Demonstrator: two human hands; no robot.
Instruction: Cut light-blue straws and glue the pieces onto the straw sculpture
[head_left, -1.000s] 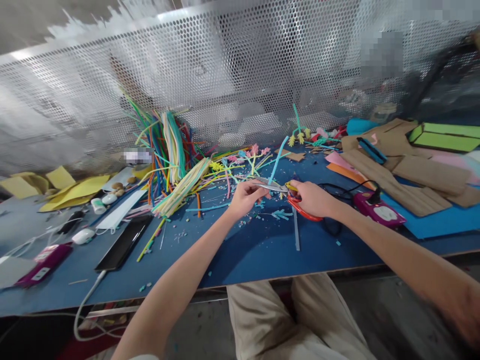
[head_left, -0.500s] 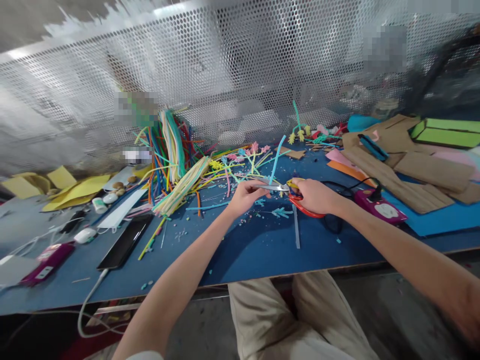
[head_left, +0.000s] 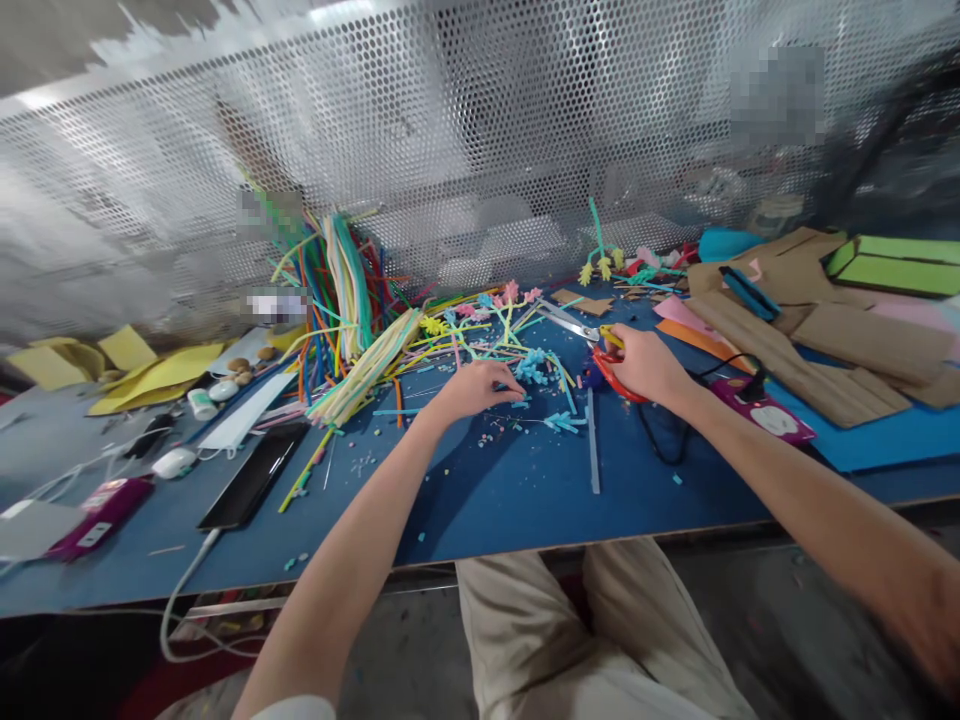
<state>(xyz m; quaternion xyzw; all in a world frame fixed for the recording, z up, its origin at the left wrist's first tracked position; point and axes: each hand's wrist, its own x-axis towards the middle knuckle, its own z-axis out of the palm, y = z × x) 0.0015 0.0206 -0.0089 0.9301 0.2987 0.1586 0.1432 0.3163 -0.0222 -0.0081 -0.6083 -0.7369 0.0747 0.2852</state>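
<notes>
1. Since the earlier frames, the left hand (head_left: 480,390) has dropped away from the blades towards the tabletop (head_left: 510,520), and the right hand (head_left: 646,362) has shifted slightly to the far right; the light-blue stem that stood upright at the blades no longer does.
2. The right hand's fingers are wrapped around the red-and-yellow handles of the scissors (head_left: 585,329), held above the tabletop, right of centre, with the blades pointing far left.
3. The left hand's fingers are curled, thumb and fingertips close together, just beside a small blue piece (head_left: 517,404); whether they grip it, I cannot tell.
4. A blue pipe-cleaner cluster (head_left: 532,368) sits just to the far right of the left hand.
5. Nearer and to the right, a blue pipe-cleaner sprig (head_left: 562,422) lies near the far end of a grey strip (head_left: 593,450).
6. Farther left lies a bundle of pale-yellow pipe cleaners (head_left: 367,370); a black smartphone (head_left: 251,478) rests at the near left.
7. On the right, a purple power strip (head_left: 765,412) sits near brown cardboard (head_left: 795,350).
</notes>
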